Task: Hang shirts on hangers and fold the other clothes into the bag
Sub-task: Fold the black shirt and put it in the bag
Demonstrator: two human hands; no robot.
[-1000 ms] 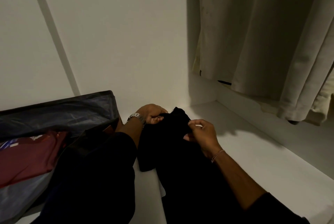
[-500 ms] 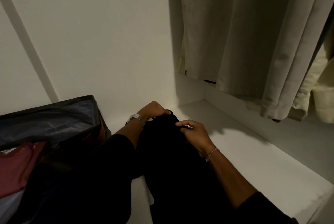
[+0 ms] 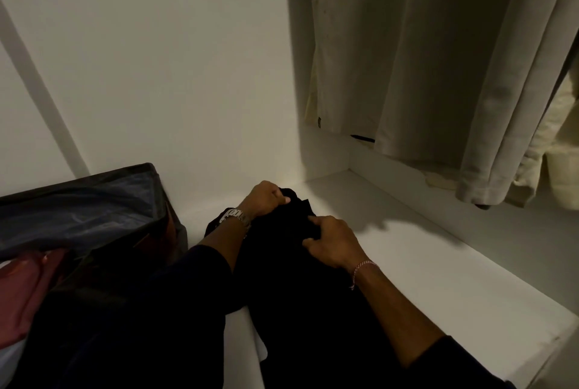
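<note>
While the black cloth (image 3: 300, 288) is lying on the white shelf (image 3: 454, 279), the left hand (image 3: 266, 199) and right hand (image 3: 333, 243) are pinching its far end. It is probably soft and floppy, so gripping both corners is helping.

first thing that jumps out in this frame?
Both hands at centre: the left hand and right hand grip a black garment lying on the white shelf. Pale shirts hang upper right. An open dark bag holding a folded maroon garment sits at left.
</note>
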